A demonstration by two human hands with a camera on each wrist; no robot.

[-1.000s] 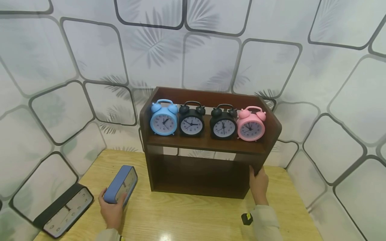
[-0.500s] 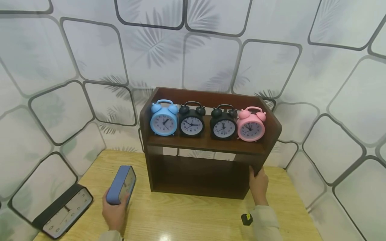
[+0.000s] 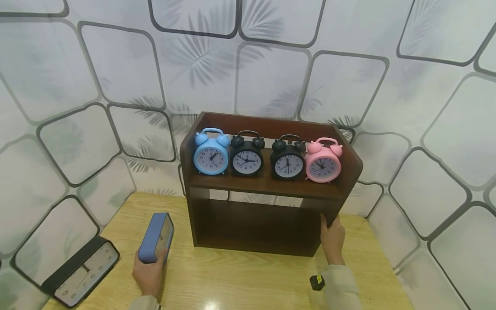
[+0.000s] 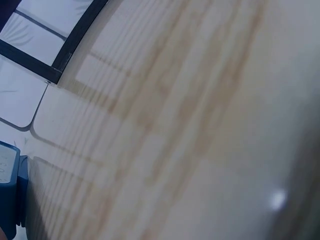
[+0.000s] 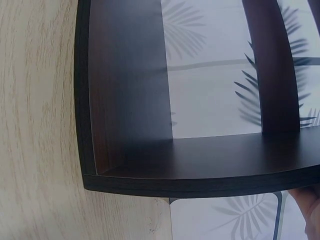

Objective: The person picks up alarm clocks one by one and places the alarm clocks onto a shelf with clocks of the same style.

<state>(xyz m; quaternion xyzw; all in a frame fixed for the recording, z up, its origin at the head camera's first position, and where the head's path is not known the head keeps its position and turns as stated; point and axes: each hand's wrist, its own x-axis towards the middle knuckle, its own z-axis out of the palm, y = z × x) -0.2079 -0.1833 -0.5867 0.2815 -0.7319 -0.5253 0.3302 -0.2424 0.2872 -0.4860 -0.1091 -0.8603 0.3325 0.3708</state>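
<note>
My left hand grips the near end of a blue rectangular clock, its pale face turned to the right. Whether the clock touches the table cannot be told. In the left wrist view part of a blue clock shows at the left edge. A dark brown two-level shelf stands at the back, and my right hand holds its right side panel, thumb on the front edge. On the upper level stand a light blue alarm clock, two black alarm clocks and a pink alarm clock.
A black rectangular clock with a white face rests on the left of the wooden table. By the right sleeve is a small black object with a yellow mark. Patterned walls enclose the back and sides.
My left hand has shifted slightly right with the blue clock, which has turned a little more upright in view. The right hand and the shelf have stayed put.
</note>
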